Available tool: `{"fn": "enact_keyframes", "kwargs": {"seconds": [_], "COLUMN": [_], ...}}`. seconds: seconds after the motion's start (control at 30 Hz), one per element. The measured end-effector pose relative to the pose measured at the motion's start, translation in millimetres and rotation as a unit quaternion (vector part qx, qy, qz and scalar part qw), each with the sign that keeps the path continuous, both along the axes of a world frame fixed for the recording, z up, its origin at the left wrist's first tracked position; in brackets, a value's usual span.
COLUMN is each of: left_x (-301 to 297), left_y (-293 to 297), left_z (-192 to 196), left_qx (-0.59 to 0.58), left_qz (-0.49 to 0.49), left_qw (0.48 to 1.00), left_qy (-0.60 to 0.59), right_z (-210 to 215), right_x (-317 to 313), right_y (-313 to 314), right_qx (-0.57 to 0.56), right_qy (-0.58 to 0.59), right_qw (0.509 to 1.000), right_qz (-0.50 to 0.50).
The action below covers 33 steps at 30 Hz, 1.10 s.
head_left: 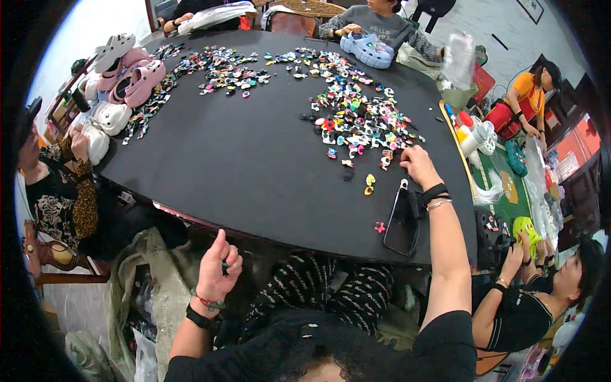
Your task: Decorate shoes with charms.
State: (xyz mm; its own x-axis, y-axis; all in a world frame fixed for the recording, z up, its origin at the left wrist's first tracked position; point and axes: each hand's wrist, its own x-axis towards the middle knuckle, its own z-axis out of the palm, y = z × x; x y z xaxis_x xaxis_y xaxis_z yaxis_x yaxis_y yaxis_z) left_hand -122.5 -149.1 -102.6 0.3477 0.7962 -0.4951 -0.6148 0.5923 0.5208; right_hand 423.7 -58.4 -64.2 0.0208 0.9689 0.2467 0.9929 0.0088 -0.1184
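Note:
My right hand (pixel 420 167) reaches over the black table (pixel 254 146), fingers bent down and together at the near right edge of a pile of colourful shoe charms (pixel 363 118). Whatever is in its fingertips is hidden. My left hand (pixel 219 266) is raised in front of the table's near edge, thumb up and fingers curled in; a small dark green bit shows in them, too small to name. A dark phone (pixel 402 221) lies beside my right wrist. Next to it is a red flower-shaped charm (pixel 380 227). Two yellow charms (pixel 370 183) lie a little farther off.
More charms (pixel 232 70) spread along the far side. White and pink clogs (pixel 143 83) are heaped at the left, by a seated person. Across the table, another person's hands are near a light blue clog (pixel 367 51). At the right, a co-worker handles a lime-green clog (pixel 526 230).

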Motion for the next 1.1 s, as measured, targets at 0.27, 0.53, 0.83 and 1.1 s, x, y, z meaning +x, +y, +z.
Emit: {"fn": "enact_keyframes", "kwargs": {"seconds": [0.27,0.53,0.83,1.1], "left_x": [-38,-28,-22,-26], "left_y": [9,13,10,17], "left_z": [1,-13,-17,-33], "left_qx": [0.022,-0.021,-0.044,-0.037], "left_qz": [0.104,0.102,0.053,0.047], "left_qw": [0.994,0.995,0.998,0.998], "left_qy": [0.033,-0.001,0.0,-0.017], "right_z": [21,35,14,32], "right_x": [-16,-140,-132,-52], "right_y": [-1,64,67,39], "right_qx": [-0.047,0.072,-0.031,0.016], "right_qy": [-0.184,-0.014,-0.207,-0.09], "right_qw": [0.973,0.96,0.96,0.994], "right_qz": [-0.133,0.272,0.188,0.063]}}
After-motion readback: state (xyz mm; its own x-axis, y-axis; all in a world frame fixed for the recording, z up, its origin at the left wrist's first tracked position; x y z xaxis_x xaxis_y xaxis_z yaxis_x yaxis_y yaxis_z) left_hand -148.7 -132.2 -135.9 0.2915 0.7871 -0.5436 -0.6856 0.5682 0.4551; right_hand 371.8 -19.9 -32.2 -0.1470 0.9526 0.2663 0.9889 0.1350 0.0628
